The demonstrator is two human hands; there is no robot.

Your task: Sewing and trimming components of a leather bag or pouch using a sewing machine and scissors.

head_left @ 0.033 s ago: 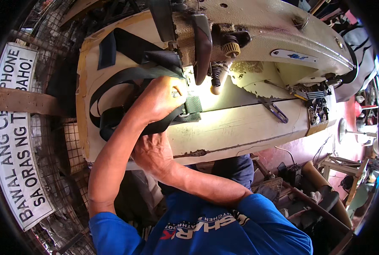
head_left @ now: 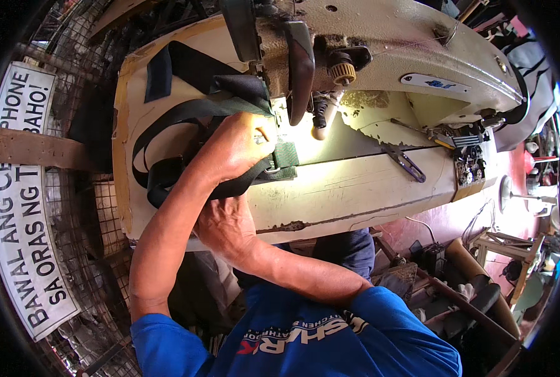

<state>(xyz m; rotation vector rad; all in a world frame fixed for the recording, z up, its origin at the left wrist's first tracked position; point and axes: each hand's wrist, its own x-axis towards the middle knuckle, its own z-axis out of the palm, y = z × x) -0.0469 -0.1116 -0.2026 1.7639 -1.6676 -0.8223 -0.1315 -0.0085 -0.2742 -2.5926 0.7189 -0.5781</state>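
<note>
Across the wide, worn, cream-coloured tabletop (head_left: 349, 188) stands a big, bumpy, beige metal sewing machine (head_left: 380, 38), and a bright light shines under its needle end. To the left of that light lies a long, flat, black woven strap (head_left: 189, 108), in loops on the tabletop, with one part of it running in to the needle end.

Almost nothing has changed since the picture just before: the bare left hand (head_left: 248, 144) and the bare right hand (head_left: 226, 226) are in the same spots, and I can't see that the strap has slid. I think that means the work is going slowly or waiting, with the strap kept steady by the needle end.

The left hand is curled in, almost like a fist, and looks to have hold of the strap. Its fingertips are tucked out of sight. The right hand is lower down, nearer the person's body, with its back showing. The strap hides its fingers, so I can't tell how far open it is or if it grips anything.

Just beside the left hand sits a short, dark green, folded piece of webbing (head_left: 286, 156). Smallest of all, a shiny silver metal ring (head_left: 271, 169) shows at the webbing's edge
</note>
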